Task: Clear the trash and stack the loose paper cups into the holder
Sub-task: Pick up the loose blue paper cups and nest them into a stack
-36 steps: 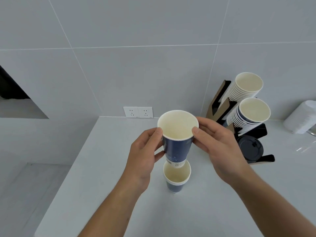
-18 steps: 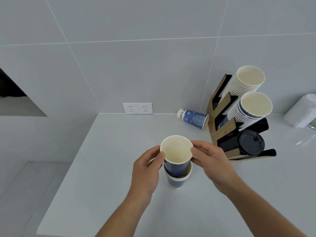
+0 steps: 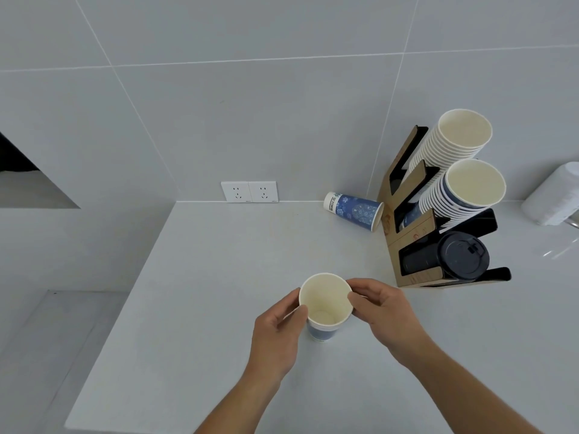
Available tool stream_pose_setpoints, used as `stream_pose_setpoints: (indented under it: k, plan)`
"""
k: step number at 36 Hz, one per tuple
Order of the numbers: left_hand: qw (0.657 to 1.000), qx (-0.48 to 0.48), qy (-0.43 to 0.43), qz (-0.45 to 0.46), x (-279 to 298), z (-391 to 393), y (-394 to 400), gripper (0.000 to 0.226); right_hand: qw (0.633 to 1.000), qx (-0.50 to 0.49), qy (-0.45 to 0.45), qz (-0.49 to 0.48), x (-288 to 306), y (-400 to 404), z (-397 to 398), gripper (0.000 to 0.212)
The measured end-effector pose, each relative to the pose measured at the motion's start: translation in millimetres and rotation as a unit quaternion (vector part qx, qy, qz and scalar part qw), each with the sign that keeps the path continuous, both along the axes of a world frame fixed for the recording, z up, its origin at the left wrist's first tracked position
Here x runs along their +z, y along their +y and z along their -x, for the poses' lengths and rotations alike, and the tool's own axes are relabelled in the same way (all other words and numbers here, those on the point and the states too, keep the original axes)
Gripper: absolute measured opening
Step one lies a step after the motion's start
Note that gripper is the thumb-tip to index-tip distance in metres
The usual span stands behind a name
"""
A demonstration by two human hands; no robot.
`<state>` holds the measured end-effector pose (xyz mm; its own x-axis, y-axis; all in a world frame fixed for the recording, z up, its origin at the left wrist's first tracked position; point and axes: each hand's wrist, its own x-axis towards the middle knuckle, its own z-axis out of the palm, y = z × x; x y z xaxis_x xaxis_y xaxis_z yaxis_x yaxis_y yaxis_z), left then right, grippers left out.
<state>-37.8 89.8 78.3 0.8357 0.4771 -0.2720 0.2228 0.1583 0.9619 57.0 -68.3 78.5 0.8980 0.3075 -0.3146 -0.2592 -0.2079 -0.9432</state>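
Left hand point(image 3: 277, 332) and right hand point(image 3: 383, 311) curled at opposite sides of the nested cups point(image 3: 324, 303), fingertips pinching the rim, forearms angled inward.

Matt paper cups point(image 3: 326, 305), cardboard holder point(image 3: 407, 242), glossy lids point(image 3: 463, 256).

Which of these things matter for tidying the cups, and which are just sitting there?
Part of the job:
nested blue cups held by both hands
tipped-over blue cup
cup holder

Just lying about:
wall sockets
black lids
white roll

Blue floral-patterned cup point(image 3: 354, 210), black lids point(image 3: 463, 256), white counter point(image 3: 194, 277).
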Motion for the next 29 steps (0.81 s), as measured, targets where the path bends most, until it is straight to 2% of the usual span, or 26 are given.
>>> stream_pose_setpoints:
  k: [14,20,29]
  plan:
    - [1.0,-0.024,0.011,-0.012,-10,-3,8,0.031,0.999,0.006,0.022,-0.03,-7,-2,-6,0.028]
    - [0.997,-0.051,0.031,-0.051,-11,-4,14,0.033,0.998,0.027,0.039,-0.03,-4,-4,-12,0.031]
    - [0.993,-0.039,0.083,-0.073,-8,-36,38,0.018,0.991,-0.055,0.092,-0.074,-3,-3,-51,0.018]
